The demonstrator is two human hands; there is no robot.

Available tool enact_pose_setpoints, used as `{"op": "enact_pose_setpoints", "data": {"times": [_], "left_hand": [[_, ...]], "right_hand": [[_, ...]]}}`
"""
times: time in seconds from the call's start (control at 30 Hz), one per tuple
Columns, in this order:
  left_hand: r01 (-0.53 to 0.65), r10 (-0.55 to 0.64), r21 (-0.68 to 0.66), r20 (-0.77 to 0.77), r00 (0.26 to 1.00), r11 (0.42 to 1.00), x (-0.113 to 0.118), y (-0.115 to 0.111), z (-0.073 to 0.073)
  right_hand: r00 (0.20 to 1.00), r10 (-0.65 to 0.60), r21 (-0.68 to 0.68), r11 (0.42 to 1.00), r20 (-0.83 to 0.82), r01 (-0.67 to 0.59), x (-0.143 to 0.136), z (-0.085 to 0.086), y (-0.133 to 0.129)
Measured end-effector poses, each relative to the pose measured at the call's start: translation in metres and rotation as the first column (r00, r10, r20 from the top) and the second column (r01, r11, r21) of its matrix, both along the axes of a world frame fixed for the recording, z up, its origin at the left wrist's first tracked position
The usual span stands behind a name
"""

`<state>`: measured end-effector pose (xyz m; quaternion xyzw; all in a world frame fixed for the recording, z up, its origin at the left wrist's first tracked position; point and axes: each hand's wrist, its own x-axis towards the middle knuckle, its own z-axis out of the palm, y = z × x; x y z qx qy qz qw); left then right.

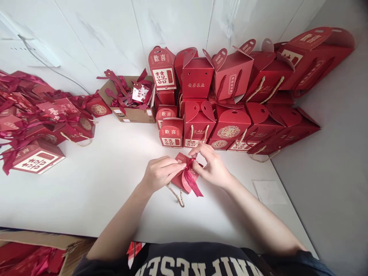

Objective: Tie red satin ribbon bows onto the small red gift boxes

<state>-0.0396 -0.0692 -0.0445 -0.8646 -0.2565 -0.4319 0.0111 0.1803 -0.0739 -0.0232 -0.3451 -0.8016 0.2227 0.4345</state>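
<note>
A small red gift box (pixel 178 181) with a twisted cord handle (pixel 180 200) stands on the white table in front of me. Dark red ribbon (pixel 193 183) is gathered at its top, and one tail hangs down the near side. My left hand (pixel 162 172) pinches the ribbon at the left of the gathered part. On the other side my right hand (pixel 211 165) has thumb and forefinger closed at the ribbon, over the box top. The fingers partly cover the bow and the top of the box.
Red gift boxes (pixel 230 126) are stacked along the wall ahead and to the right. A cardboard box (pixel 133 116) holds ribbons and tags. Ribboned boxes (pixel 38 159) pile up at left. A paper square (pixel 268 191) lies at right; an open carton (pixel 69 257) sits below the table's near edge.
</note>
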Motion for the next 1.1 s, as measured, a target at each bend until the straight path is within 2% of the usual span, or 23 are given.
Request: {"op": "enact_pose_setpoints", "data": {"times": [0.03, 0.13, 0.2, 0.3, 0.4, 0.5, 0.57, 0.63, 0.67, 0.7, 0.73, 0.77, 0.83, 0.87, 0.9, 1.0, 1.1], "left_hand": [[0.001, -0.001, 0.004, -0.001, 1.0, 1.0, 0.0, 0.0, 0.0], [0.0, 0.0, 0.007, -0.006, 1.0, 1.0, 0.001, 0.0, 0.001], [-0.004, 0.004, 0.007, -0.004, 1.0, 1.0, 0.001, 0.0, 0.001], [0.001, -0.001, 0.003, -0.008, 1.0, 1.0, 0.0, 0.0, 0.001], [0.015, -0.015, -0.009, -0.004, 1.0, 1.0, 0.0, 0.0, 0.001], [0.018, -0.018, -0.023, 0.011, 1.0, 1.0, 0.0, 0.001, 0.0], [0.022, -0.021, -0.036, 0.016, 1.0, 0.999, -0.001, 0.002, -0.002], [0.028, -0.027, -0.052, 0.021, 0.999, 0.998, -0.001, 0.002, -0.003], [0.034, -0.032, -0.06, 0.025, 0.999, 0.998, -0.001, 0.002, -0.003], [0.043, -0.041, -0.072, 0.029, 0.999, 0.996, -0.001, 0.003, -0.002], [0.057, -0.054, -0.089, 0.032, 0.998, 0.994, -0.001, 0.004, -0.001], [0.076, -0.073, -0.111, 0.036, 0.997, 0.991, -0.001, 0.006, 0.001], [0.132, -0.126, -0.17, 0.045, 0.991, 0.977, 0.001, 0.011, 0.005], [0.164, -0.157, -0.203, 0.051, 0.986, 0.965, 0.001, 0.014, 0.007], [0.198, -0.189, -0.232, 0.059, 0.98, 0.952, 0.002, 0.017, 0.009], [0.266, -0.25, -0.283, 0.089, 0.964, 0.922, 0.005, 0.023, 0.011], [0.238, -0.219, -0.272, 0.101, 0.971, 0.932, 0.006, 0.022, 0.008]], "right_hand": [[1.0, 0.006, -0.019, 1.0, -0.013, -0.007, 0.0, 0.001, 0.0], [0.991, 0.13, -0.119, 0.984, -0.034, -0.133, -0.001, 0.0, -0.001], [0.989, 0.149, -0.112, 0.982, -0.014, -0.149, -0.002, -0.002, -0.001], [1.0, 0.0, -0.012, 1.0, 0.021, 0.001, 0.0, -0.007, 0.002], [0.982, -0.185, 0.082, 0.98, 0.051, 0.18, 0.011, -0.005, 0.007], [0.922, -0.361, 0.191, 0.923, 0.138, 0.332, 0.032, 0.004, 0.013], [0.859, -0.485, 0.272, 0.859, 0.161, 0.434, 0.05, 0.015, 0.012], [0.831, -0.518, 0.293, 0.842, 0.206, 0.452, 0.068, 0.029, 0.007], [0.84, -0.475, 0.266, 0.873, 0.262, 0.41, 0.076, 0.038, 0.002], [0.861, -0.358, 0.203, 0.931, 0.362, 0.302, 0.084, 0.046, -0.003], [0.869, -0.192, 0.086, 0.981, 0.456, 0.172, 0.089, 0.054, -0.008], [0.861, -0.018, -0.07, 0.996, 0.508, 0.062, 0.093, 0.061, -0.012], [0.848, 0.247, -0.332, 0.939, 0.468, -0.091, 0.092, 0.068, -0.017], [0.862, 0.31, -0.411, 0.902, 0.401, -0.133, 0.088, 0.068, -0.016], [0.887, 0.33, -0.458, 0.875, 0.324, -0.158, 0.082, 0.066, -0.014], [0.966, 0.205, -0.503, 0.858, 0.158, -0.099, 0.059, 0.047, 0.001], [0.98, 0.177, -0.547, 0.831, 0.086, -0.102, 0.04, 0.025, 0.014]]}}
